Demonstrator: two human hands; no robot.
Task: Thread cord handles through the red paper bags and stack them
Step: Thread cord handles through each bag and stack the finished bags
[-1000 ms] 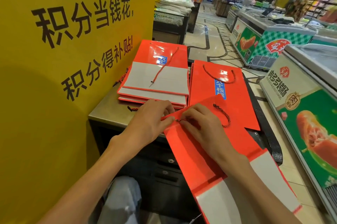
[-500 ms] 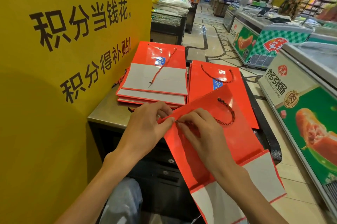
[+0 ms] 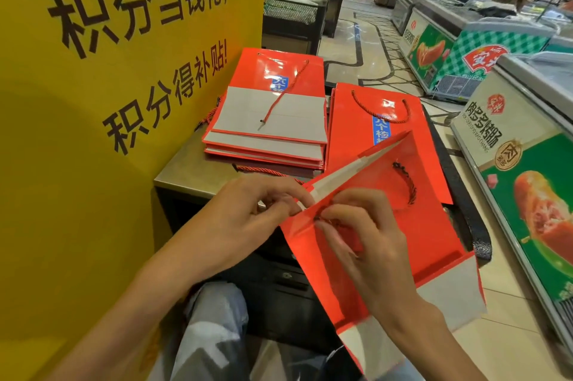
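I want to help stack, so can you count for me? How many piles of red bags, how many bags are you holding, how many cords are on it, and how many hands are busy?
Piles of red bags: 2, the left pile and the right pile
held bag: 1
cord handle on it: 1
Hands: 2, the left hand and the right hand
Total: 6

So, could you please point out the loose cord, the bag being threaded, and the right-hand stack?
loose cord (image 3: 282,92), head view, mid-length.
bag being threaded (image 3: 434,235), head view, red front panel.
right-hand stack (image 3: 350,129), head view, top bag's red face.
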